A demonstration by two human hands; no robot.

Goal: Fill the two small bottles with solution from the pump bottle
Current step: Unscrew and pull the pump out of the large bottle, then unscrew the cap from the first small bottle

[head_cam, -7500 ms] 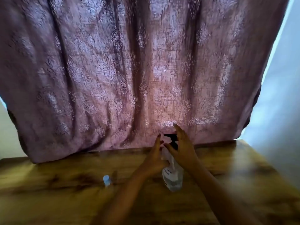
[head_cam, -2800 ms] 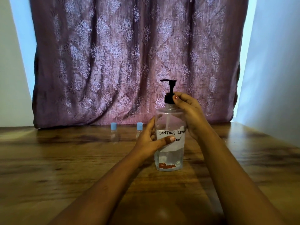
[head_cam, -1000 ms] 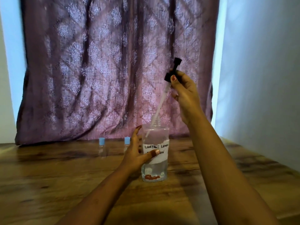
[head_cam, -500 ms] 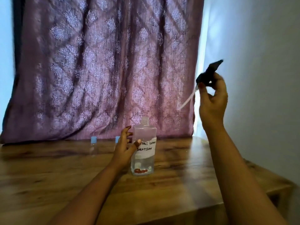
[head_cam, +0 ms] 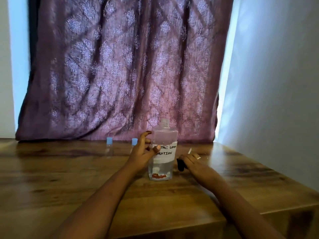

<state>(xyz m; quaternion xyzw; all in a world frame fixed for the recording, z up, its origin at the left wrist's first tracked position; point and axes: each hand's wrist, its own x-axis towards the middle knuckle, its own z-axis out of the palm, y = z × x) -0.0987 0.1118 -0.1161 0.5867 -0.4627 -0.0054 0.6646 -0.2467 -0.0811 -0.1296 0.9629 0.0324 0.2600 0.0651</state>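
Observation:
The clear pump bottle (head_cam: 163, 149), labelled "contact lens solution", stands upright on the wooden table (head_cam: 69, 178) with its neck uncapped and liquid low inside. My left hand (head_cam: 142, 150) touches its left side with loosely spread fingers. My right hand (head_cam: 191, 160) lies low on the table just right of the bottle, on the black pump head (head_cam: 180, 164), whose white tube (head_cam: 189, 150) sticks out beyond the fingers. Two small clear bottles with blue caps stand behind: one (head_cam: 109, 146) further left, the other (head_cam: 134, 141) partly hidden by my left hand.
A purple patterned curtain (head_cam: 120, 66) hangs right behind the table's far edge. A pale wall (head_cam: 276, 83) closes in on the right, and the table's right edge and corner (head_cam: 269, 211) lie near my right forearm.
My right hand came down from head height with the removed pump and now rests on the table beside the bottle. My left hand stayed at the bottle.

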